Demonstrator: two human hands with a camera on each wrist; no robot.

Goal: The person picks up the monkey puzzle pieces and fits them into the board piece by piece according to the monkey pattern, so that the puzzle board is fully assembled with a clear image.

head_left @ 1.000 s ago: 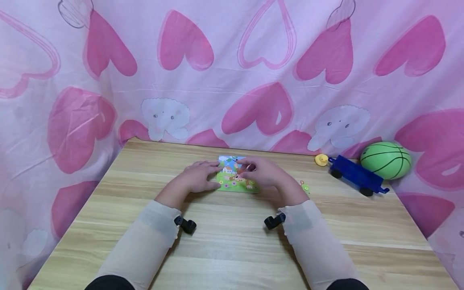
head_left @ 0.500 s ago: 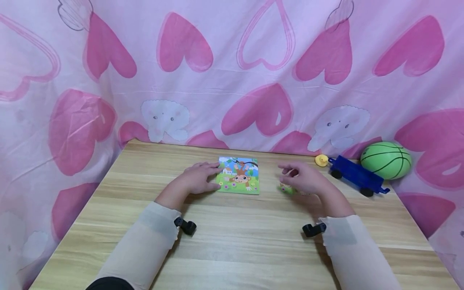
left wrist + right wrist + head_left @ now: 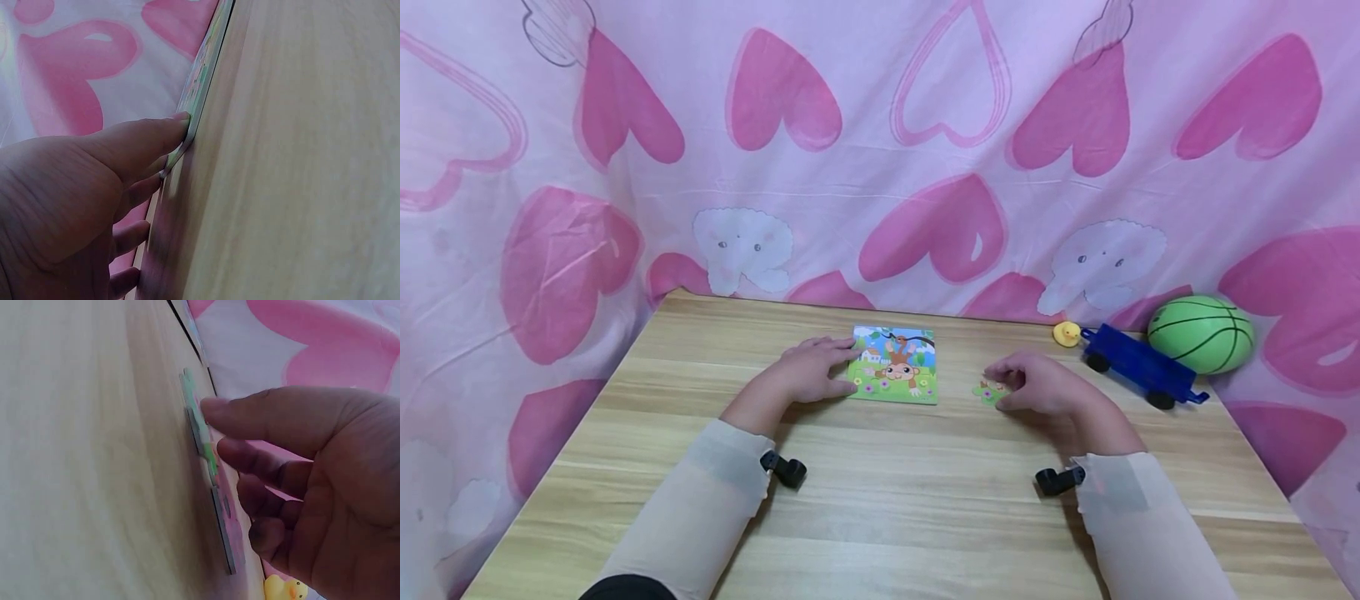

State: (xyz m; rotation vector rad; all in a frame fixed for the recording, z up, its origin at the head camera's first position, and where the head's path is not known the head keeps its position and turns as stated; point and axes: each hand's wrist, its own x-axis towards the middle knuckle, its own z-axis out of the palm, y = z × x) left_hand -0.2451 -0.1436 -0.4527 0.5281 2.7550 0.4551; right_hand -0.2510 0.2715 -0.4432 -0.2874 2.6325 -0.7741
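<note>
A square jigsaw puzzle board (image 3: 892, 367) with an upside-down monkey picture lies flat on the wooden table. My left hand (image 3: 808, 369) rests at its left edge. In the left wrist view the thumb (image 3: 169, 131) touches the near corner of the board. Over to the right, several loose jigsaw pieces (image 3: 987, 392) lie flat, partly hidden by my right hand (image 3: 1037, 383). That hand is just over them with thumb and bent fingers apart. From the right wrist, overlapping pieces (image 3: 209, 456) show beneath the fingertips; whether these touch them is unclear.
A yellow rubber duck (image 3: 1066, 334), a blue toy wagon (image 3: 1138, 364) and a green ball (image 3: 1201, 334) stand at the back right of the table (image 3: 887, 517). A pink curtain (image 3: 820, 192) printed with hearts hangs behind.
My right hand has moved from over the puzzle board to the right, then slightly down to the loose pieces. The whole monkey picture has come into view. My left hand has stayed put.
</note>
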